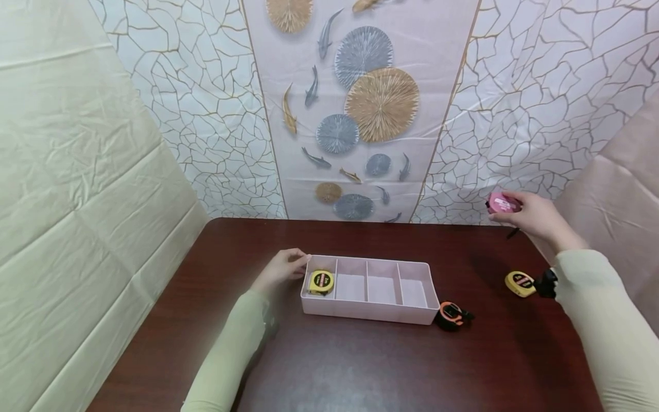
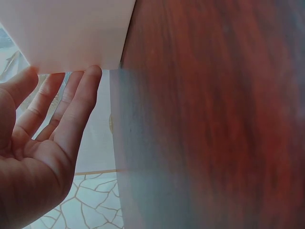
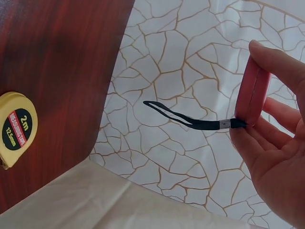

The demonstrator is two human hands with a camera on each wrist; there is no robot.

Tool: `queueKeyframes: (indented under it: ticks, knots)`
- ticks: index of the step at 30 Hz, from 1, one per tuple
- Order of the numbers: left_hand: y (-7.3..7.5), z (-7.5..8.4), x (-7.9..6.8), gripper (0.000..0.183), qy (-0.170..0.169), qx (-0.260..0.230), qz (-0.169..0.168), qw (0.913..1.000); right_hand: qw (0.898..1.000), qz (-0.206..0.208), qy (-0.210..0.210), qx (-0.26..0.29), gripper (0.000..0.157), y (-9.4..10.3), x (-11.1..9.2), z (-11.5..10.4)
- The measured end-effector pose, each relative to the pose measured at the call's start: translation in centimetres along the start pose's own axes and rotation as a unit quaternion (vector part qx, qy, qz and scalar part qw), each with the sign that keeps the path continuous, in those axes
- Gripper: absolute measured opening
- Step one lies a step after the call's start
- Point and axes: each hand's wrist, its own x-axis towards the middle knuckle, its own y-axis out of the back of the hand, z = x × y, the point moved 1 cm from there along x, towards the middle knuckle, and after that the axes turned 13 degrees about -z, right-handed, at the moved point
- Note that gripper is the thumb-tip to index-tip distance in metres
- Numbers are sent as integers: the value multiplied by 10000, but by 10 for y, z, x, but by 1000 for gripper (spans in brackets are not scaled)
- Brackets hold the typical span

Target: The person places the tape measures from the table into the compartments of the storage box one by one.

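The right hand [image 1: 539, 218] pinched one round pink tape measure [image 1: 500, 203] aloft, printed face toward the person, long axis unclear, right of one pale-pink four-compartment plastic tray [image 1: 365, 311] touched by the left hand [image 1: 280, 268], fingers extended.

A yellow tape measure [image 3: 18, 136] reads "2m", "MEASURING TAPE", "12.5mm"; another yellow tape [image 1: 321, 282], in the tray [image 1: 370, 311], "2m"; print on the pink tape measure [image 1: 500, 203] is illegible.

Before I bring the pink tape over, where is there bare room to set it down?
Free: three compartments of the tray, right of its yellow tape, and the table in front. Crowded: the tray's left end, where the left hand touches, and its front right corner, beside the orange-black tape.
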Motion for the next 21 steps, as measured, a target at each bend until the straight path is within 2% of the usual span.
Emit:
queueKeyframes:
  ticks: [13, 21]
  knots:
    - [-2, 1, 0, 27, 85, -71, 83, 9999, 9999, 103, 61, -66, 83, 1, 0, -2]
    - [-1, -1, 0, 28, 48, -76, 63, 9999, 9998, 77, 182, -37, 82, -2, 5, -13]
